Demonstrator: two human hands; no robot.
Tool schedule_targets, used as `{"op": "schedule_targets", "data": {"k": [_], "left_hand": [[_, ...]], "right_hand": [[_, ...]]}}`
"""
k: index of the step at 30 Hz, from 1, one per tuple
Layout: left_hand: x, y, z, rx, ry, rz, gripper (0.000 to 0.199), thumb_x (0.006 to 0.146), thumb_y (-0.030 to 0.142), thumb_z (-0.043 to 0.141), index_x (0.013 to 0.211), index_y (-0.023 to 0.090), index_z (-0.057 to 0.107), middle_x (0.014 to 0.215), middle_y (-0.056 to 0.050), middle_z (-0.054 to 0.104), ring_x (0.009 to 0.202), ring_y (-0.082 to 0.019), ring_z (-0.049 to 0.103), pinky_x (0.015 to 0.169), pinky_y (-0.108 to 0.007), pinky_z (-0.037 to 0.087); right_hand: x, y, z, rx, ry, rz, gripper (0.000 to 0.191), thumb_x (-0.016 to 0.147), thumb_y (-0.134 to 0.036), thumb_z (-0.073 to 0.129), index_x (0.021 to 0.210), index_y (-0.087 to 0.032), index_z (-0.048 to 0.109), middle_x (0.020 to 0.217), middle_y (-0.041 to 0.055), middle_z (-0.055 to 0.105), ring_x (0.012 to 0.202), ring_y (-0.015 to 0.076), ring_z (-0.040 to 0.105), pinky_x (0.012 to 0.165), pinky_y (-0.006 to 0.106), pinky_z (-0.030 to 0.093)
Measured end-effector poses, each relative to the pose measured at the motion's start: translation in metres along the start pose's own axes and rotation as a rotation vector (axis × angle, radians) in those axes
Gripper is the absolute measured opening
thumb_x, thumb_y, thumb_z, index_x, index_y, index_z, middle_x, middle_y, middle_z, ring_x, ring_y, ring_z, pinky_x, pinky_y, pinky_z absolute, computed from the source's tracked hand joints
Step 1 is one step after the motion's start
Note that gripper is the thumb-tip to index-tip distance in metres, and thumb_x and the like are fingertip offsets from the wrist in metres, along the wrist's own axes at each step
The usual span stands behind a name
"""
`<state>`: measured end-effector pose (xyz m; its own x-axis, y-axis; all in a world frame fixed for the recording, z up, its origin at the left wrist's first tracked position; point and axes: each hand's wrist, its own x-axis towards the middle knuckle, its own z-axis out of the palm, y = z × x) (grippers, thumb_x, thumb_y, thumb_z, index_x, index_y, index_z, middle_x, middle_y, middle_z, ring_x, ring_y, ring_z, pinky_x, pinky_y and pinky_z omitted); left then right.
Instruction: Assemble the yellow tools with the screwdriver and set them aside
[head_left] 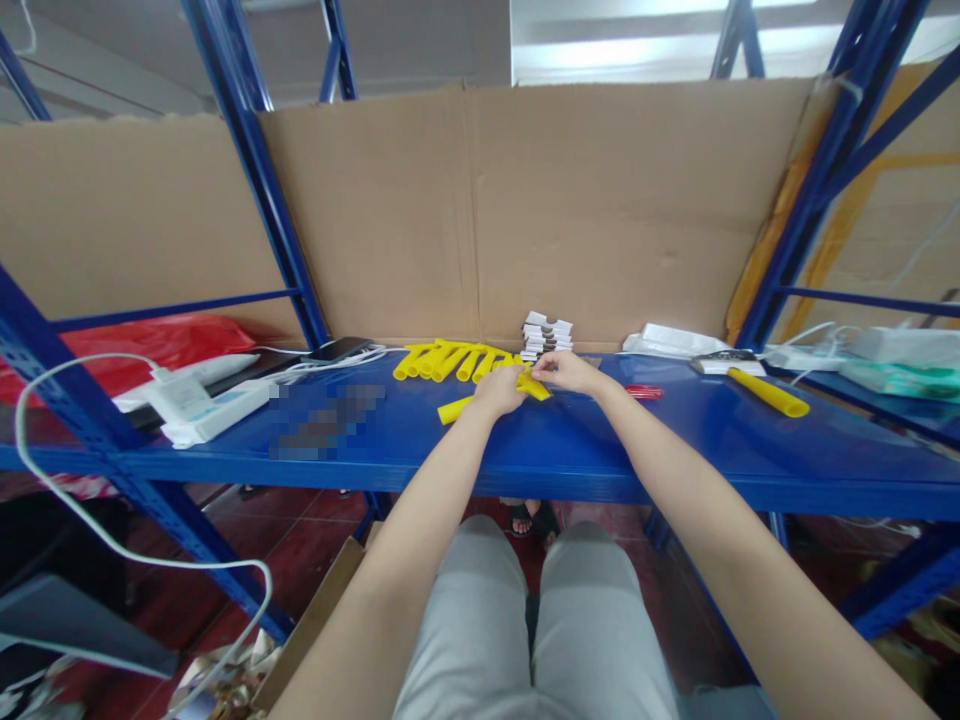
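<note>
- Far left of the neat stack of small white pieces [546, 338], a long white plastic power strip [217, 412] lies on the blue metal bench [585, 432].
- Left of the stack, a row of short yellow hollow tubes [442, 358] lies side by side; whether these are finished or waiting cannot be told.
- Left of the stack and nearer the person, a loose yellow tube [454, 410] lies apart from the row, seemingly not being worked on.
- In front of the stack, slightly left, the left hand [501, 392] has its grip closed around a short yellow tube [537, 390], whose end sticks out just in front of the stack. This tube looks like the piece in work, its step not yet complete.
- Just in front of the stack, slightly right, the right hand [568, 370] has its fingertips bent in at that tube; whether its grip pinches anything, I cannot tell.
- Right of the stack lies a slim red object [645, 392]; beyond it, a crumpled white packet [673, 341].
- Far right of the stack, a longer yellow tube [769, 393] lies untouched. With white pieces also left stacked, the work seems partway through.
</note>
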<state>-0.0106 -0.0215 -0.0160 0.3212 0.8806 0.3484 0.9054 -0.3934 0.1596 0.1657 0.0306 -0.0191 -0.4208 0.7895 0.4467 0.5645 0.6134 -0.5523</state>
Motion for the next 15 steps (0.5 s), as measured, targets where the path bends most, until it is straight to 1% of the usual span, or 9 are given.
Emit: {"op": "schedule_targets", "data": {"k": [4, 6, 11, 15], "left_hand": [[0.0013, -0.0008, -0.0003, 0.000, -0.017, 0.031, 0.043, 0.087, 0.030, 0.057, 0.129, 0.023, 0.058, 0.127, -0.006, 0.066, 0.118, -0.025, 0.060, 0.096, -0.035, 0.049], [0.0016, -0.0012, -0.0006, -0.005, -0.026, 0.048, 0.042, 0.088, 0.031, 0.056, 0.129, 0.023, 0.058, 0.128, -0.006, 0.065, 0.118, -0.025, 0.060, 0.095, -0.034, 0.049], [0.0019, -0.0019, 0.0001, -0.030, -0.035, 0.065, 0.046, 0.088, 0.032, 0.056, 0.133, 0.021, 0.056, 0.129, -0.008, 0.065, 0.119, -0.026, 0.059, 0.097, -0.036, 0.048], [0.0025, -0.0028, 0.0024, -0.071, -0.027, 0.064, 0.047, 0.086, 0.033, 0.061, 0.132, 0.024, 0.056, 0.127, -0.008, 0.066, 0.120, -0.026, 0.059, 0.099, -0.036, 0.047]], "right_hand": [[0.0008, 0.0020, 0.0025, -0.004, 0.047, 0.043, 0.011, 0.074, -0.027, 0.068, 0.074, -0.016, 0.066, 0.081, 0.0046, 0.071, 0.073, 0.0161, 0.063, 0.073, 0.029, 0.051], [0.0007, 0.0030, 0.0029, -0.001, 0.050, 0.068, 0.012, 0.073, -0.026, 0.071, 0.077, -0.016, 0.066, 0.084, 0.0051, 0.071, 0.074, 0.0160, 0.063, 0.074, 0.029, 0.052], [-0.0008, 0.0043, 0.0012, 0.015, 0.020, 0.121, 0.021, 0.071, -0.027, 0.077, 0.087, -0.016, 0.068, 0.092, 0.0063, 0.072, 0.080, 0.0161, 0.063, 0.076, 0.029, 0.053], [-0.0031, 0.0019, -0.0018, 0.028, -0.023, 0.116, 0.026, 0.071, -0.029, 0.079, 0.092, -0.016, 0.070, 0.096, 0.0067, 0.073, 0.087, 0.0167, 0.064, 0.082, 0.029, 0.053]]}}
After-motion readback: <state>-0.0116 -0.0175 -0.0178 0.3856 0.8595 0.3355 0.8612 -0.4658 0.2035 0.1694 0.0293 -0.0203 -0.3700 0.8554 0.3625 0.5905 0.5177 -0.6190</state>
